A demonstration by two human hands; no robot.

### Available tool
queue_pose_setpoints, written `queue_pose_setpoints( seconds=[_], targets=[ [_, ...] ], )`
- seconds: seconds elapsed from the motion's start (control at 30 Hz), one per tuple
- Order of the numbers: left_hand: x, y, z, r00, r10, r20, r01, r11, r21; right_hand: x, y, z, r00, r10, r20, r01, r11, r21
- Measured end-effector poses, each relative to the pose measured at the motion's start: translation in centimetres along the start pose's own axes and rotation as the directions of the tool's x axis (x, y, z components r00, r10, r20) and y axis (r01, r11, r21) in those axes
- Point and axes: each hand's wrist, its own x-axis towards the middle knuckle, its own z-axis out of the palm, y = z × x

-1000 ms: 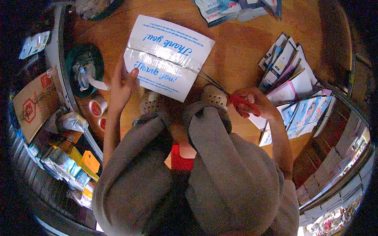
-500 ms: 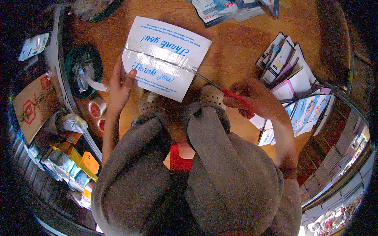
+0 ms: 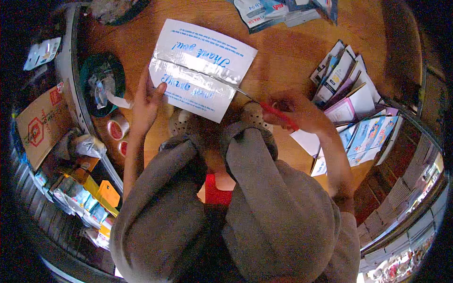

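Note:
A white printed card with blue lettering is held up over the floor, tilted. Shiny clear tape covers its middle, and a dark line runs across it. My left hand grips the card's left edge, thumb on top and the other fingers hidden behind. My right hand is closed round the red handles of a pair of scissors. The metal blades reach the card's right edge, at the end of the dark line. How far the blades lie on or under the card is hard to tell.
Several folded printed cartons lie on the wooden floor at right. Tape rolls and a dark green bowl sit at left, beside a brown cardboard box. Blue-white mask packets lie at the far side. My shoes are below the card.
My right hand has shifted slightly up and left, and the red handles have come closer together. The card has barely moved in my left hand.

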Motion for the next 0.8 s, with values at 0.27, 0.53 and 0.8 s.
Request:
queue_pose_setpoints(
  seconds=[0.27, 0.53, 0.8],
  targets=[
    [0.0, -0.1, 0.2, 1.0, 0.003, 0.0, -0.003, 0.997, -0.071, -2.6, -0.2, -1.8, 0.981, 0.19, -0.029, -0.192, 0.967, -0.167],
    [-0.1, 0.4, 0.4, 0.999, 0.04, -0.018, -0.042, 0.995, -0.094, -2.8, 0.8, -1.7, 0.999, -0.038, 0.003, 0.038, 0.991, -0.13],
    [-0.3, 0.9, 0.4, 1.0, 0.028, -0.005, -0.029, 0.995, -0.093, -2.6, -0.6, -1.3, 0.992, 0.118, 0.034, -0.118, 0.993, 0.0]
  ],
)
